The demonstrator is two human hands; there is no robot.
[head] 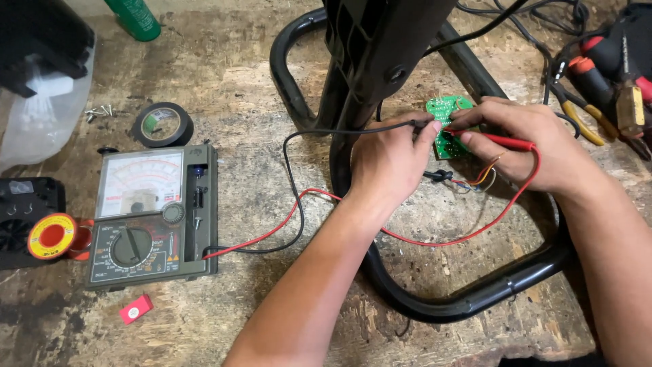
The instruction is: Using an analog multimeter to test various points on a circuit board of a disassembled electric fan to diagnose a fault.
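The small green printed circuit board (447, 126) sits on the rough, scarred wooden bench (244, 81), just right of the glossy black tubular metal frame (475, 299) that loops around your forearms. Your left hand (387, 163) is closed around the slim black test probe (414, 125), its tip at the board's left edge. Your right hand (536, 146) pinches the red test probe (492, 140), whose tip lies on the board's face; exactly which contact it meets is hard to tell at this distance. Thin coloured wires (485, 175) trail from the board under your right palm.

The red lead (285, 224) and black lead (293, 177) curve leftward to the grey-green boxy analogue multimeter (155, 216), with its pale dial window and round black selector knob. Above it lies a roll of black insulating tape (163, 125) with a green-and-white label inside its core. At the meter's left stands a solder spool (52, 236) with a yellow rim and red round label; below it lies a small red plastic tag (136, 309).
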